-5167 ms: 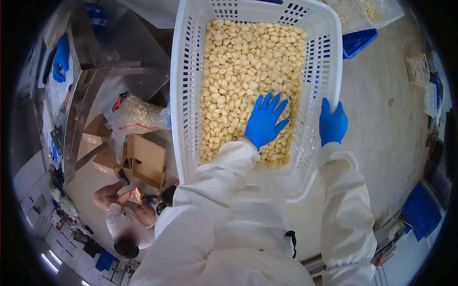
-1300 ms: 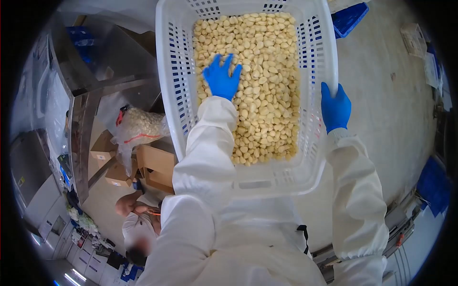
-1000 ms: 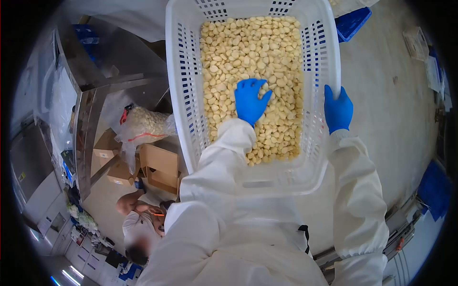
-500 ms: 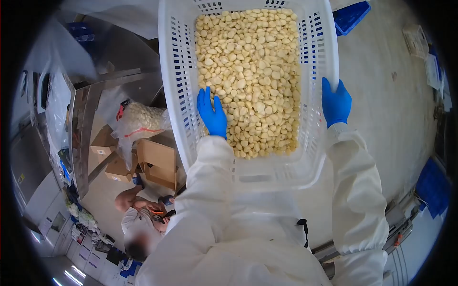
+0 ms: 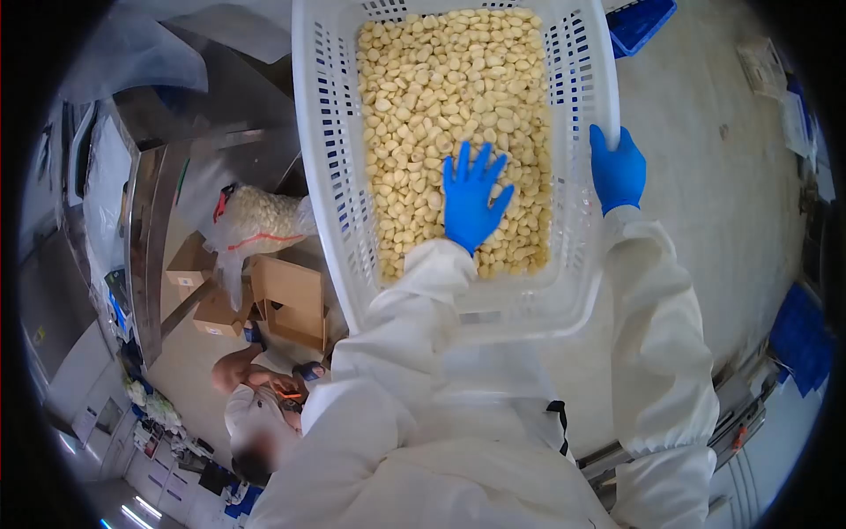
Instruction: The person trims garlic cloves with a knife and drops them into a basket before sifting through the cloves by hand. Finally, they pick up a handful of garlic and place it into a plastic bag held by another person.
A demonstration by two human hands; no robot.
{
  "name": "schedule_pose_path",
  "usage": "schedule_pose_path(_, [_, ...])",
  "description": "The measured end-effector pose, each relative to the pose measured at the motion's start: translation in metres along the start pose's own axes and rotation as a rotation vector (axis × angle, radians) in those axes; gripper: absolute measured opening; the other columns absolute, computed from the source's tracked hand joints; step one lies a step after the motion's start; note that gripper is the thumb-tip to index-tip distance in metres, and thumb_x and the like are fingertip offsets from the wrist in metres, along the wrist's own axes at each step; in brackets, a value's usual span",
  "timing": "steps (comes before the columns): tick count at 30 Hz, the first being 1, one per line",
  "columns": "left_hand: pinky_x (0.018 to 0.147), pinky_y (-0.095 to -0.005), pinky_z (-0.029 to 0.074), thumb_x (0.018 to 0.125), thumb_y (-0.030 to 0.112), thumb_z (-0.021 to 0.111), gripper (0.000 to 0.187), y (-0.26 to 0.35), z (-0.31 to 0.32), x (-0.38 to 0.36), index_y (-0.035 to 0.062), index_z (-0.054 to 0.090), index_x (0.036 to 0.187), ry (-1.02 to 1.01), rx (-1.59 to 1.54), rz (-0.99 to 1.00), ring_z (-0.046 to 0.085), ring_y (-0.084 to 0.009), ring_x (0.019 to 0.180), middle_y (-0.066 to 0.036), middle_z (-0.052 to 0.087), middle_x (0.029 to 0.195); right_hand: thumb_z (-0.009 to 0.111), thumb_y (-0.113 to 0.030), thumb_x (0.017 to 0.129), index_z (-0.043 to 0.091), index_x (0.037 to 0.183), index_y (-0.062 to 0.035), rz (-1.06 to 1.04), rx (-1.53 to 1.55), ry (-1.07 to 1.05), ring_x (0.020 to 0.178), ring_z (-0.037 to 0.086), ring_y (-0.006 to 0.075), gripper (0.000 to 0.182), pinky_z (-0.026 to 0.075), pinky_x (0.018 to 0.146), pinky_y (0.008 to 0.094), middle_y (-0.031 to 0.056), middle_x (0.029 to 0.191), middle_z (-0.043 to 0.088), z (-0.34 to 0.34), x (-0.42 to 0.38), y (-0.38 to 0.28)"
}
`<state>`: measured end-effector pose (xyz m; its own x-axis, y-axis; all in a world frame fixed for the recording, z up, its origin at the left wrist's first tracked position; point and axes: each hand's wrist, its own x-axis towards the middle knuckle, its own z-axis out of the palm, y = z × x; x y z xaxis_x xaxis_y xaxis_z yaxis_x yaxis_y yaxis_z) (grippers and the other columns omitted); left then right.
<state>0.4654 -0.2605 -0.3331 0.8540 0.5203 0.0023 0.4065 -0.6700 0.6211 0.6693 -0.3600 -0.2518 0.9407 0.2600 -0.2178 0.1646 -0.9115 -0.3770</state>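
Note:
A large white slatted basket [image 5: 330, 189] holds a thick layer of pale yellow, bean-like pieces [image 5: 441, 97]. My left hand [image 5: 473, 196], in a blue glove, lies palm down on the pieces near the middle, its fingers spread. At the basket's right edge is my right hand [image 5: 619, 169], also gloved in blue, with the rim between thumb and fingers. The right palm side is hidden.
At the left, a clear bag of pale pieces [image 5: 264, 216] lies above open cardboard boxes [image 5: 289, 295] beside a metal frame [image 5: 152, 256]. A person [image 5: 256, 410] crouches at lower left. A blue crate [image 5: 641, 26] is at upper right.
My left hand has moved right, from the basket's left side onto the middle of the pieces, its fingers spreading wider. My right hand stays on the rim; the basket has shifted slightly up in view.

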Motion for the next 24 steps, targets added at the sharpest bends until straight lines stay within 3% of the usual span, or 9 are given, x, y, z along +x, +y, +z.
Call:
schedule_pose_path(1, [0.114,-0.0536,0.012,0.09,0.033,0.059,0.047,0.009,-0.003,-0.011,0.0186,0.052,0.134,-0.042,-0.02,0.044,0.023,-0.0346,0.14,-0.008,0.041,0.144,0.057,-0.047,0.087,0.062,0.105,-0.0063,0.002,-0.007,0.002,0.086,0.066,0.0363,0.045,0.051,0.075,0.044,0.0188,0.093,0.068,0.0,0.0,-0.001])
schedule_pose_path(5, [0.109,-0.047,0.029,0.087,0.021,0.064,0.038,0.03,-0.024,-0.062,0.0106,0.059,0.124,-0.143,-0.396,0.021,0.041,-0.0331,0.13,-0.01,0.055,0.13,0.056,-0.048,0.087,0.061,0.111,-0.0074,0.007,0.007,0.005,0.084,0.066,0.0357,0.047,0.051,0.075,0.0439,0.0186,0.091,0.068,-0.001,-0.001,-0.002])
schedule_pose_path(9, [0.095,-0.0403,0.043,0.087,0.017,0.064,0.029,0.022,-0.052,-0.104,0.0043,0.063,0.113,-0.204,-0.476,-0.167,0.055,-0.0318,0.111,-0.014,0.061,0.117,0.058,-0.04,0.089,0.058,0.117,-0.0071,0.008,0.197,0.01,0.092,0.064,0.0347,0.043,0.049,0.081,0.0428,0.0178,0.101,0.067,-0.008,-0.008,-0.008])
schedule_pose_path(12, [0.089,-0.0372,0.047,0.088,0.015,0.062,0.025,0.003,-0.07,-0.116,0.0027,0.064,0.109,-0.149,-0.571,-0.421,0.059,-0.0293,0.103,-0.015,0.063,0.112,0.061,-0.027,0.088,0.055,0.123,-0.0064,-0.523,-0.022,0.481,0.105,0.057,0.0348,0.041,0.045,0.09,0.0418,0.0167,0.117,0.061,-0.011,-0.022,-0.007])
schedule_pose_path(14, [0.087,-0.036,0.048,0.089,0.014,0.061,0.022,-0.011,-0.079,-0.112,0.0023,0.065,0.108,-0.079,-0.719,-0.705,0.061,-0.0276,0.101,-0.015,0.064,0.109,0.063,-0.016,0.085,0.053,0.126,-0.0059,-0.671,0.085,0.406,0.112,0.05,0.0359,0.043,0.04,0.096,0.0419,0.0154,0.125,0.055,-0.013,-0.052,-0.01])
schedule_pose_path(18, [0.091,-0.0359,0.046,0.093,0.015,0.057,0.023,-0.059,-0.073,-0.097,0.0022,0.064,0.11,0.074,-0.451,-0.59,0.06,-0.0263,0.102,-0.013,0.062,0.115,0.059,-0.01,0.088,0.055,0.125,-0.0062,-0.522,0.368,-0.065,0.117,0.051,0.0345,0.037,0.04,0.101,0.0413,0.0172,0.125,0.055,0.035,-0.116,-0.003])
schedule_pose_path(20, [0.095,-0.036,0.044,0.094,0.015,0.056,0.024,-0.07,-0.062,-0.072,0.0025,0.062,0.114,0.188,-0.568,-0.627,0.058,-0.0266,0.106,-0.013,0.06,0.119,0.057,-0.012,0.09,0.053,0.127,-0.0057,-0.454,0.423,-0.038,0.119,0.05,0.0345,0.037,0.039,0.102,0.0415,0.0185,0.127,0.054,0.076,-0.104,0.009])
schedule_pose_path(23, [0.101,-0.0359,0.04,0.094,0.014,0.055,0.028,-0.066,-0.043,-0.04,0.0034,0.06,0.119,0.276,-0.503,-0.444,0.053,-0.027,0.116,-0.015,0.054,0.128,0.056,-0.015,0.091,0.052,0.128,-0.0055,-0.435,0.457,0.053,0.12,0.049,0.0347,0.038,0.037,0.104,0.042,0.019,0.129,0.053,0.102,-0.041,-0.007])
schedule_pose_path(24, [0.108,-0.037,0.031,0.095,0.017,0.054,0.035,-0.062,-0.038,-0.026,0.005,0.054,0.128,0.254,-0.484,-0.371,0.041,-0.029,0.13,-0.017,0.046,0.138,0.055,-0.017,0.091,0.052,0.128,-0.0055,-0.435,0.468,0.086,0.121,0.049,0.0348,0.039,0.037,0.104,0.0421,0.0191,0.129,0.052,0.108,-0.023,-0.014])
